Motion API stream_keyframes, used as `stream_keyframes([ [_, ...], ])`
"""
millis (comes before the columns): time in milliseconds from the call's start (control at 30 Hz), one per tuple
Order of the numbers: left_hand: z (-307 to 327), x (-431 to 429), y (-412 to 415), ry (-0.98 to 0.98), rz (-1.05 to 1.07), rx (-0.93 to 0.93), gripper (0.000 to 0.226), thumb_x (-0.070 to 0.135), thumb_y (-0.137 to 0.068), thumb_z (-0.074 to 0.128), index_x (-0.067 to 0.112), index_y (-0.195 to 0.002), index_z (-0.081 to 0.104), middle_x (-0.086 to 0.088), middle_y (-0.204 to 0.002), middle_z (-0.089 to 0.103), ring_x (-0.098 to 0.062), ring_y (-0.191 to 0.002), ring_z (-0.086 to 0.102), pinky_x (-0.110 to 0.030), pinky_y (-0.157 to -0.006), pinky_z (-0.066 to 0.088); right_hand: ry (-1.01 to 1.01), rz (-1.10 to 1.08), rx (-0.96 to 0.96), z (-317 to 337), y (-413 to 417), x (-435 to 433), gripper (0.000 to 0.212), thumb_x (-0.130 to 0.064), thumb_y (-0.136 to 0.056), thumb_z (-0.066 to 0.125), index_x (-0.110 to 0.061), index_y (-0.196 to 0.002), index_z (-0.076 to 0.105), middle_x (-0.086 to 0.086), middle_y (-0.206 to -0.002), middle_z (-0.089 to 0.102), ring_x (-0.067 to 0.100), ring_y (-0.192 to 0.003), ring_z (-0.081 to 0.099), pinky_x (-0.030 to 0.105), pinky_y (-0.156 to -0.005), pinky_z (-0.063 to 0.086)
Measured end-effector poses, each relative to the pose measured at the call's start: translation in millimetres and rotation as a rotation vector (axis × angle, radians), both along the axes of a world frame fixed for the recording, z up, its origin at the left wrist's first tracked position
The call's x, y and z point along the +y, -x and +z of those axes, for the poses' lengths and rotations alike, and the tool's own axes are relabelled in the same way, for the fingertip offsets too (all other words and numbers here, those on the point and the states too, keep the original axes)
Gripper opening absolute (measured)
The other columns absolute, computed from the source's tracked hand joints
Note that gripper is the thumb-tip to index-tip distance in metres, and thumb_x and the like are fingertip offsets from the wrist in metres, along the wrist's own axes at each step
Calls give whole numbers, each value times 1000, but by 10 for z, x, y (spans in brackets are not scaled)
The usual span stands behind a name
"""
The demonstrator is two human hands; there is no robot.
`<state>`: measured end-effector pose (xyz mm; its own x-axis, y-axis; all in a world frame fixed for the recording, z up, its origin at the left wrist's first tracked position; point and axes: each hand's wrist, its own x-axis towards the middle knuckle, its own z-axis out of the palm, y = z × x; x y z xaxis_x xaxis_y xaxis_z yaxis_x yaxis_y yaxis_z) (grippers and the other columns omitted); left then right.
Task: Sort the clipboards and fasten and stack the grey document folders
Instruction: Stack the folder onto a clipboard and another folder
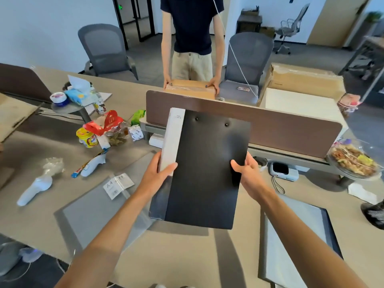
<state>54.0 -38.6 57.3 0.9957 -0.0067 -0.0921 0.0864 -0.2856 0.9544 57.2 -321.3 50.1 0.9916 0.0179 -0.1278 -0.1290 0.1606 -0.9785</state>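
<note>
I hold a black clipboard [204, 173] up above the desk, its back with two rivets facing me. A white strip runs along its left edge. My left hand [158, 175] grips that left edge, thumb across the white strip. My right hand [247, 173] grips the right edge, thumb on the black face. A grey document folder [91, 213] in clear wrap with an A4 label lies flat on the desk at the left, below my left arm. Another grey folder [291, 242] on a dark board lies at the right.
A brown partition [270, 125] stands behind the clipboard. Snacks, a yellow cup [87, 138] and white controllers [35, 188] clutter the left of the desk. A tray of food [353, 161] and a small white device [282, 170] sit right. A person holds a cardboard box [191, 88] beyond the partition.
</note>
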Motion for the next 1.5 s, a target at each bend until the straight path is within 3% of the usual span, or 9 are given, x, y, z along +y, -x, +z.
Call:
stream_keyframes([
  [267, -165, -394, 182, 246, 132, 104, 38, 8, -89, 64, 11, -126, 56, -5, -116, 68, -18, -100, 66, -13, -72, 53, 119, -210, 129, -177, 108, -137, 48, -6, -89, 60, -16, -133, 44, 4, -129, 60, 19, -114, 60, 33, -95, 49],
  [400, -439, -517, 244, 311, 164, 203, 31, 8, -88, 65, 15, -117, 59, -4, -107, 70, -17, -89, 67, -29, -80, 55, 189, -183, 243, -395, 261, -157, 46, 0, -91, 54, -20, -131, 41, -3, -116, 62, 18, -105, 62, 31, -87, 52],
  [467, -652, -556, 257, 232, 150, 252, 28, 10, -89, 65, 16, -115, 56, -6, -106, 68, -24, -96, 65, -41, -91, 51, 267, -237, 293, -530, 338, -157, 40, 4, -88, 51, -19, -121, 47, -5, -104, 62, 17, -99, 61, 31, -85, 52],
  [600, -1147, -616, 298, 95, 78, 357, 38, 14, -92, 63, 15, -127, 50, -12, -123, 63, -30, -113, 61, -38, -94, 48, 385, -277, 454, -914, 507, -171, 25, 2, -78, 52, -17, -93, 56, 12, -101, 68, 27, -95, 64, 36, -81, 53],
  [800, -1572, -670, 234, -209, -187, 471, 64, 9, -90, 61, 15, -148, 33, -6, -146, 46, -27, -131, 47, -35, -102, 41, 488, -256, 610, -1170, 787, -279, 46, -5, -88, 59, -9, -133, 49, 4, -123, 55, 25, -119, 52, 29, -94, 41],
  [967, -1782, -756, 69, -375, -356, 548, 67, 38, -81, 57, 29, -144, 35, 1, -150, 45, -24, -133, 47, -47, -110, 39, 434, -453, 627, -1248, 984, -492, 26, -8, -93, 54, -9, -117, 63, 7, -122, 60, 24, -113, 55, 36, -100, 45],
  [1133, -1628, -1072, 16, -598, -511, 437, 57, 40, -90, 48, 25, -144, 39, -6, -152, 38, -28, -138, 37, -40, -113, 34, 390, -661, 649, -1268, 1216, -741, 21, -7, -92, 56, -8, -111, 64, 11, -110, 65, 24, -98, 62, 38, -89, 52],
  [1300, -1582, -1371, 121, -704, -637, 295, 48, 30, -98, 42, 25, -145, 36, -4, -163, 8, -25, -150, 7, -41, -119, 16, 364, -786, 617, -1304, 1385, -952, 26, -10, -92, 56, -9, -118, 61, 12, -113, 66, 25, -100, 64, 35, -82, 51],
  [1500, -1549, -1911, 371, -660, -883, 327, 49, 28, -97, 44, 19, -145, 37, -4, -156, 27, -24, -142, 30, -38, -114, 28, 373, -848, 633, -1360, 1503, -1404, 29, -15, -90, 57, -11, -119, 62, 14, -118, 64, 30, -109, 60, 48, -100, 48],
])
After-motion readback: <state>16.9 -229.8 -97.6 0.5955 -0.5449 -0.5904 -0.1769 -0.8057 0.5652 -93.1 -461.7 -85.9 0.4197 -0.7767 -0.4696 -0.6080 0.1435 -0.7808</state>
